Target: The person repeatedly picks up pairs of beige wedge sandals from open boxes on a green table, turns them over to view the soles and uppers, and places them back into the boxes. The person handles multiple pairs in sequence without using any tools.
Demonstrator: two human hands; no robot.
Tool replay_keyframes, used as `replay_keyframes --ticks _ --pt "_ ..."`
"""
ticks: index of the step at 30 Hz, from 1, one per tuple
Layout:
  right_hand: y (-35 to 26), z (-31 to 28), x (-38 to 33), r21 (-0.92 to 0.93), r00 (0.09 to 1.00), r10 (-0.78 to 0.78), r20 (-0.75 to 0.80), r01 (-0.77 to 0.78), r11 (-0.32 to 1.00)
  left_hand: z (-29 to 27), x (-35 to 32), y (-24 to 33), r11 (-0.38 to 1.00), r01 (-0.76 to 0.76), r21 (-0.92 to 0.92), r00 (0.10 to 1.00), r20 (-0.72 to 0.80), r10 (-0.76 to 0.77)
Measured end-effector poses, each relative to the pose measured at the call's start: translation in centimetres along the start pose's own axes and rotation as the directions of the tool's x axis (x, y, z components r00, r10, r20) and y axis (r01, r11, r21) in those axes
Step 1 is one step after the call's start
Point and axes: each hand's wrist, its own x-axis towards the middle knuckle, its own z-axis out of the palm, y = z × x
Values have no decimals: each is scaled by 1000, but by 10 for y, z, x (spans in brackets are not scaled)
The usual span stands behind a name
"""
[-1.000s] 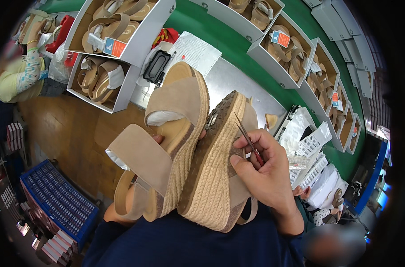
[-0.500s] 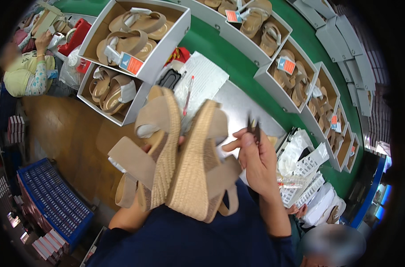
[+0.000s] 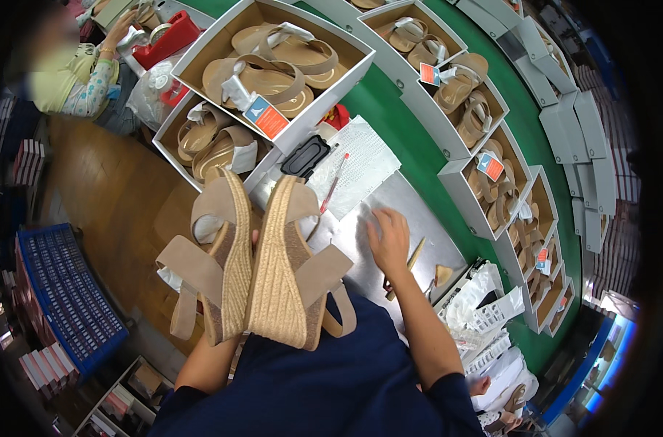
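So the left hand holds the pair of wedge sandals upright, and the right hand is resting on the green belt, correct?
Not quite. In the head view the right hand rests on the bare metal plate, not the green belt. The left hand, mostly hidden, does hold the pair of wedge sandals upright.

Bare metal worktop (image 3: 411,204) open around right hand (image 3: 389,237); sandal boxes (image 3: 484,175) wall far edge; wedge sandals (image 3: 262,262) block left.
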Motion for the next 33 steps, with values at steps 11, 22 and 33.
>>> replay_keyframes --ticks 11,22,33 --pt "14 65 74 44 983 -183 -13 183 982 21 -5 -15 993 -4 -114 996 88 14" --pt "17 61 82 76 981 -192 32 189 979 52 -12 -7 1000 17 8 1000 -2 -17" --pt "14 69 86 82 992 -127 12 126 989 73 -11 -18 995 -64 72 987 -140 74"
